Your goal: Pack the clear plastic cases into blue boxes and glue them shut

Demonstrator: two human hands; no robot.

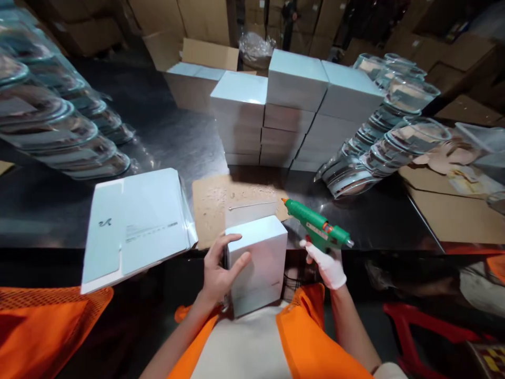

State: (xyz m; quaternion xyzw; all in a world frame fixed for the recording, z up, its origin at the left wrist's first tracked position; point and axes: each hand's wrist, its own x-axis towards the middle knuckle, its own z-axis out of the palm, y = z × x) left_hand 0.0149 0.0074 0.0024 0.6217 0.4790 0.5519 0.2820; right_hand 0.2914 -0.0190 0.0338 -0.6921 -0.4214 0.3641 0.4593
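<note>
My bare left hand (221,266) grips the left side of a white cardboard box (258,271), which stands at the table's front edge close to my body. An open flap with a thin line of glue (252,205) lies beyond the box's top. In my white-gloved right hand (325,263) is a green hot glue gun (317,223). Its orange nozzle points left and away, just past the box's far right corner, apart from the box. A brown cardboard sheet (211,210) with glue residue lies under the flap.
Flat white cartons (150,221) lie at the left, overhanging the table edge. White boxes (298,79) are stacked at the back. Stacks of clear plastic containers (390,142) stand at the right, and more clear containers (67,121) at the left. A red stool (430,329) stands lower right.
</note>
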